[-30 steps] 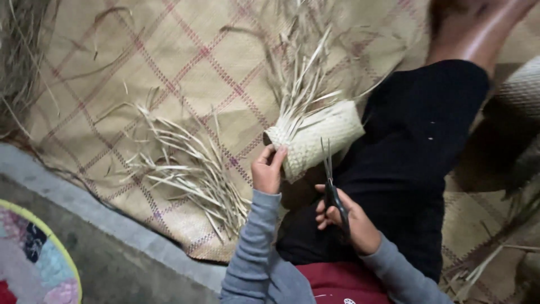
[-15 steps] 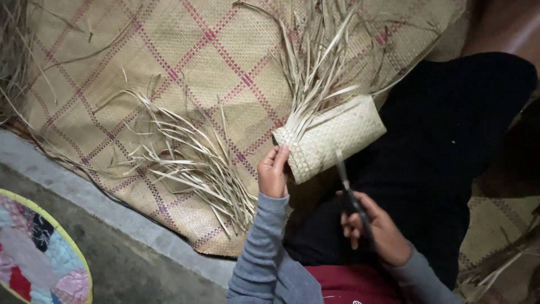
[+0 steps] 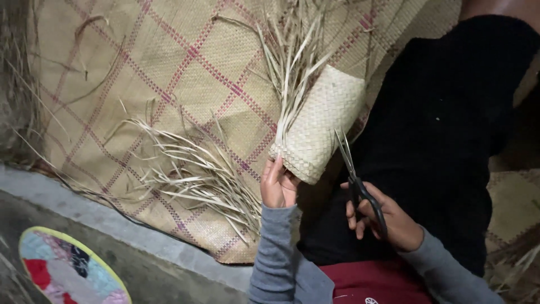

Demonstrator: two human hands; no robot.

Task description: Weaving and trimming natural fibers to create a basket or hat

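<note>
My left hand grips the lower corner of a small pale woven pouch, held tilted above my lap. Loose uncut straw ends stick out of its upper left side. My right hand holds black scissors by the handles, blades pointing up, their tips just right of the pouch's lower edge. The blades look nearly closed. Both sleeves are grey. My legs in black cloth lie under the pouch.
A large woven mat with red crossing lines covers the floor. A pile of cut straw strips lies on it left of my left hand. A concrete ledge runs below, with a round patchwork cushion at bottom left.
The view has drawn closer. The scissors have risen toward the pouch's lower right edge. My left hand keeps its grip on the pouch.
</note>
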